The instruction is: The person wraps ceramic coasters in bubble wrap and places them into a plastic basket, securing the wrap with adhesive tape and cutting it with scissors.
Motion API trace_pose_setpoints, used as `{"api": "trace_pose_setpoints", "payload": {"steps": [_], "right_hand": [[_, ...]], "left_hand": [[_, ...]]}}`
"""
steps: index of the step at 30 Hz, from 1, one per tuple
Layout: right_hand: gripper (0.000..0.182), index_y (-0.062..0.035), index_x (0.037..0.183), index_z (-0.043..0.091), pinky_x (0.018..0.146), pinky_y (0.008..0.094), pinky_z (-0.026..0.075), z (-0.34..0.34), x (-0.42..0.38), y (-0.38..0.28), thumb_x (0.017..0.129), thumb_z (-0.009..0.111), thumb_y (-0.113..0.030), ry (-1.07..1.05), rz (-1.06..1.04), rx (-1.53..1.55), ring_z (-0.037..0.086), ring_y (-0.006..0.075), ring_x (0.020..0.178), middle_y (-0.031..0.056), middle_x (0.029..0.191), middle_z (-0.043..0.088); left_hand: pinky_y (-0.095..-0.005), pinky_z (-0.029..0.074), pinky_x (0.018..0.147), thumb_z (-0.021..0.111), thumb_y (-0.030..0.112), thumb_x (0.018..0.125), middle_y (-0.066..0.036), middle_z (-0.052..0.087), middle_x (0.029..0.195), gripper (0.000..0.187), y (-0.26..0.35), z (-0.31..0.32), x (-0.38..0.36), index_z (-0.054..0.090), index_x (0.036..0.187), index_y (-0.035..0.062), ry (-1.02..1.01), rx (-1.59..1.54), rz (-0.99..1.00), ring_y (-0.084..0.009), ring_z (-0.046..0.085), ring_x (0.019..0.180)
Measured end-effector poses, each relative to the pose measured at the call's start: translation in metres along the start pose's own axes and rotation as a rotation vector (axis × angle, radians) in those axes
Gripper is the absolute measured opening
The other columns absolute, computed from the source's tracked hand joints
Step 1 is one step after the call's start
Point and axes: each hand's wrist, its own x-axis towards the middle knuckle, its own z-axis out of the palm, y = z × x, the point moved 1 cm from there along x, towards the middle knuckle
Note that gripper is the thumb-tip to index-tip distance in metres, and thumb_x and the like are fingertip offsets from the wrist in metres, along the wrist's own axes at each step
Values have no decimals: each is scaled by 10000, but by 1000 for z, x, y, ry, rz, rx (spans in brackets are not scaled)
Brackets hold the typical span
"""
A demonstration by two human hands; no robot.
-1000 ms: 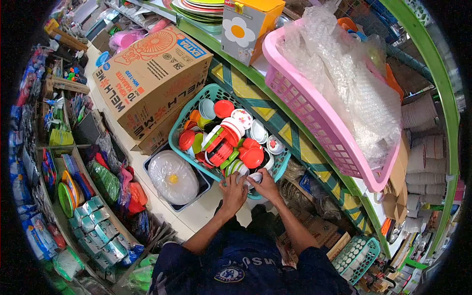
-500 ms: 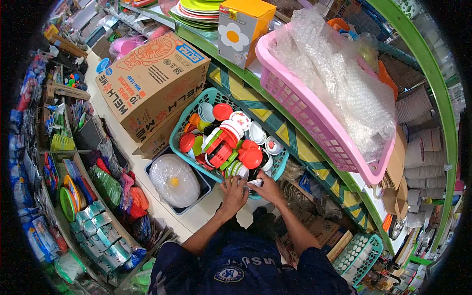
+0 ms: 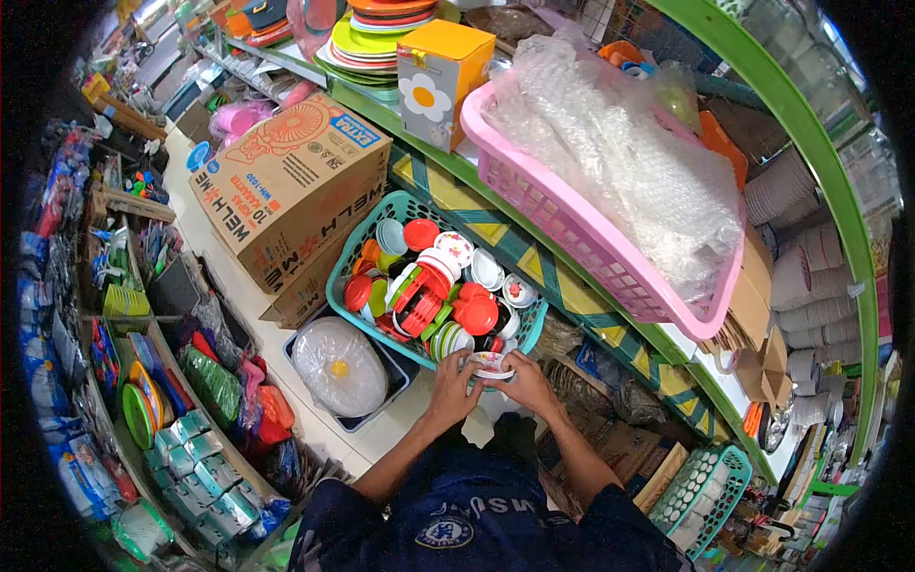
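Between my two hands is a small white dish with a reddish pattern, held by its rim from both sides. My left hand grips its left edge, and my right hand has the right edge. Just beyond them stands a teal plastic basket, heaped with small bowls and dishes. Red bowls lie in the middle of the heap, with a stack of green and white dishes close to my left hand. A flower-patterned white dish rests near the far side.
Left of the basket is a plastic-wrapped white container in a dark tub. A large cardboard box stands behind it. A pink basket with bubble wrap sits on the green-edged shelf at right, beside a yellow-grey box.
The dish in my hands has come up nearer to me, away from the basket's edge, and its patterned face now shows. The view has shifted slightly.
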Motion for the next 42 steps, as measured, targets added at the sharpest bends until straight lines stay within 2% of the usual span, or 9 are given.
{"api": "trace_pose_setpoints", "payload": {"steps": [8,11,19,25,28,31,32,35,42], "right_hand": [[458,-31,767,495,647,359,459,-33,-28,-31,672,871,-274,216,-81,21,542,264,722,94,797,493],[468,-61,741,451,648,327,451,-40,-44,-37,649,884,-213,339,-109,47,526,233,716,76,798,492],[412,-57,777,551,706,355,472,-75,-99,-63,658,876,-281,488,-197,49,572,264,810,90,850,528],[305,-73,875,677,747,359,519,-104,-134,-74,695,853,-245,543,-267,0,631,253,856,90,996,597],[243,-48,954,699,586,264,502,-118,-152,-76,742,803,-105,889,-199,-57,612,130,697,109,1095,582],[266,-30,970,668,580,220,454,-136,-166,-73,743,797,-80,959,-17,221,578,105,771,99,1078,565],[340,-19,1051,654,541,183,403,-145,-169,-71,747,796,-70,981,-2,179,507,48,698,68,1041,535],[417,-7,1127,634,546,187,405,-178,-180,-74,749,798,-71,930,183,289,486,53,665,47,996,503],[337,9,1034,676,543,232,415,-217,-208,-35,753,811,-117,943,161,397,507,73,641,33,863,530]], "left_hand": [[-472,302,1107,573,54,884,-251,287,1442,600,23,7,7,314,1426,72,40,-370,25,-407,344,1333],[-411,344,1087,434,204,1000,-179,268,1484,613,59,5,9,120,1510,77,-157,-1097,-461,-302,331,1360],[-386,354,1080,363,241,1000,-126,387,1411,556,87,52,7,169,1496,80,-297,-1446,-440,-236,442,1285],[-398,369,1074,390,358,949,-149,493,1360,622,145,46,27,268,1470,41,-389,-1537,-430,-268,500,1243],[-440,358,1088,328,452,930,-175,495,1374,661,179,42,29,358,1416,6,-447,-1404,-546,-300,495,1260],[-422,353,1093,371,393,952,-165,502,1367,609,193,61,33,365,1406,-14,-491,-1468,-479,-277,499,1256],[-425,359,1090,361,391,962,-164,505,1362,600,199,68,34,370,1398,-21,-519,-1461,-441,-279,499,1258],[-425,376,1079,355,388,971,-166,506,1360,591,223,83,36,363,1402,-15,-580,-1440,-457,-278,505,1252],[-442,356,1092,283,479,988,-176,470,1388,656,272,117,48,326,1424,-10,-703,-1349,-279,-288,476,1276]]}}
